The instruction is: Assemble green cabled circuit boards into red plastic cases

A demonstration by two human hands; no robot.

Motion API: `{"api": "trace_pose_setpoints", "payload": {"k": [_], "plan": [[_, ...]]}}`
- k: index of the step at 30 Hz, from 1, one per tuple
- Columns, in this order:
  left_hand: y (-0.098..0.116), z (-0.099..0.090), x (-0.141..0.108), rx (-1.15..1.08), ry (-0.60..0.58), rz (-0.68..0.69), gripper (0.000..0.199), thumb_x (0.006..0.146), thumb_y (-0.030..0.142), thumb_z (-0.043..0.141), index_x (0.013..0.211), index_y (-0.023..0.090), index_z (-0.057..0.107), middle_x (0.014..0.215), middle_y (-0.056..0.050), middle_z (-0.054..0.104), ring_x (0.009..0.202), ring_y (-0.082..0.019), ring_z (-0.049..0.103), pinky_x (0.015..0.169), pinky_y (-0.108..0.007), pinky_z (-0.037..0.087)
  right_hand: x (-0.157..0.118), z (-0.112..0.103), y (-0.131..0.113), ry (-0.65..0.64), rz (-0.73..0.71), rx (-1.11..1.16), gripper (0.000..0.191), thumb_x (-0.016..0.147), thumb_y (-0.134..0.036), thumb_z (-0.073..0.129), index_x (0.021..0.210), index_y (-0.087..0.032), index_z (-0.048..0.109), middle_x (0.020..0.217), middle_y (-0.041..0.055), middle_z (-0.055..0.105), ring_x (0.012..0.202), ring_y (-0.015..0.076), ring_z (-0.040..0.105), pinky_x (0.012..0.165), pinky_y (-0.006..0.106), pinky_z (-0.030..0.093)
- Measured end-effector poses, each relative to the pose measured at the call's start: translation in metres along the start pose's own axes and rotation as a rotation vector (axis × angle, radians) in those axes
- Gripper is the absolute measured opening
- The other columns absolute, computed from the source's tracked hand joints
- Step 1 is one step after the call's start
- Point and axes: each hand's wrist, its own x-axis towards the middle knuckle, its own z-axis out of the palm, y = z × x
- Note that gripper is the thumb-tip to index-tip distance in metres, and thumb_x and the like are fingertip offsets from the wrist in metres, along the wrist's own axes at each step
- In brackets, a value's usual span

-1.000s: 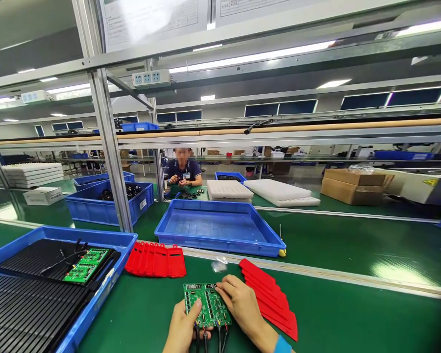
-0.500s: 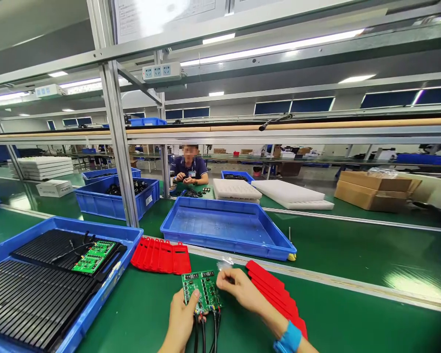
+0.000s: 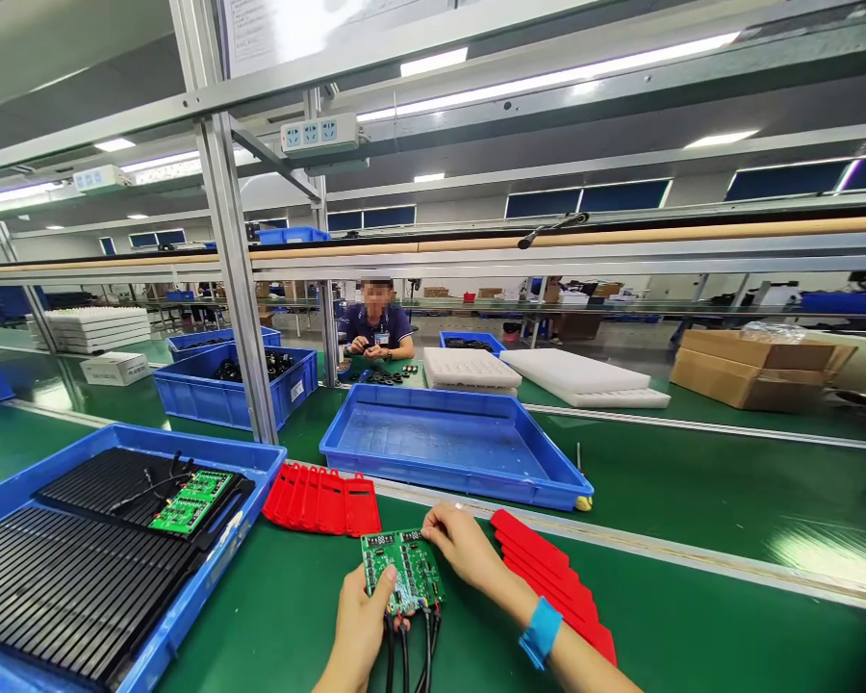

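Note:
My left hand (image 3: 363, 616) grips a green circuit board (image 3: 420, 576) by its lower left part, thumb on the face. Two small dark displays sit along the board's top edge, and black cables (image 3: 404, 654) hang from its bottom edge. At the top right corner, beside the right display, are the pinched fingers of my right hand (image 3: 456, 541). What they hold, if anything, is too small to make out. Red plastic frames (image 3: 322, 500) lie fanned out beyond the board to the left. A row of overlapping flat red pieces (image 3: 552, 582) lies right of my right hand.
At left, a blue tray (image 3: 188, 602) holds black ribbed panels and another green board. Ahead stand an empty blue tray (image 3: 433, 472) and a metal post (image 3: 238, 279). White foam sheets (image 3: 584, 373) and a cardboard box (image 3: 751, 371) lie farther back. A person (image 3: 376, 322) sits across.
My right hand has moved from just right of the board to its top right corner. The clear film seen by its fingertips no longer shows plainly. My left hand still holds the board.

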Motion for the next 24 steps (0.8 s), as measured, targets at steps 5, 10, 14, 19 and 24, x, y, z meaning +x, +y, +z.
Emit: {"api": "trace_pose_setpoints", "payload": {"k": [5,10,14,19,24], "plan": [[0.009,0.0,-0.003,-0.015,0.055,-0.039,0.055,0.069,0.061,0.067,0.089,0.01,0.062,0.066,-0.006,0.066,0.055,-0.017,0.06,0.047,-0.025,0.049,0.012,-0.013,0.011,-0.105,0.043,-0.077,0.022,0.088,-0.028,0.046,0.081,-0.016,0.063,0.07,0.0001,0.063,0.065,0.0131,0.056,0.06,0.023,0.041],[0.011,0.001,-0.004,-0.034,0.03,-0.058,0.056,0.067,0.061,0.068,0.088,0.01,0.061,0.07,-0.007,0.067,0.058,-0.018,0.061,0.048,-0.026,0.049,0.025,-0.022,0.038,-0.011,0.238,-0.313,0.011,0.085,-0.015,0.054,0.076,-0.013,0.06,0.076,0.0023,0.063,0.073,0.0157,0.059,0.071,0.032,0.045],[0.01,0.001,0.0,-0.01,0.02,-0.038,0.056,0.067,0.064,0.067,0.084,0.011,0.061,0.066,-0.007,0.066,0.056,-0.018,0.061,0.047,-0.026,0.048,0.02,-0.02,0.029,0.045,0.206,-0.394,0.015,0.083,-0.006,0.048,0.08,-0.01,0.063,0.088,0.0116,0.063,0.082,0.0212,0.06,0.077,0.037,0.044],[0.008,0.007,0.0,-0.028,0.061,-0.029,0.061,0.063,0.066,0.068,0.085,0.011,0.06,0.062,-0.005,0.062,0.05,-0.016,0.057,0.046,-0.026,0.046,0.01,0.001,-0.014,-0.026,-0.123,-0.22,0.024,0.089,-0.03,0.046,0.094,-0.02,0.067,0.089,0.0052,0.064,0.081,0.0169,0.061,0.075,0.027,0.046],[-0.016,0.011,0.012,-0.132,0.191,-0.072,0.074,0.048,0.071,0.073,0.091,0.014,0.057,0.064,-0.003,0.059,0.05,-0.017,0.055,0.053,-0.033,0.047,0.012,0.037,0.002,-0.015,-0.256,-0.001,0.029,0.079,-0.045,0.054,0.087,-0.027,0.075,0.078,0.0065,0.066,0.07,0.0215,0.064,0.067,0.032,0.05]]}}
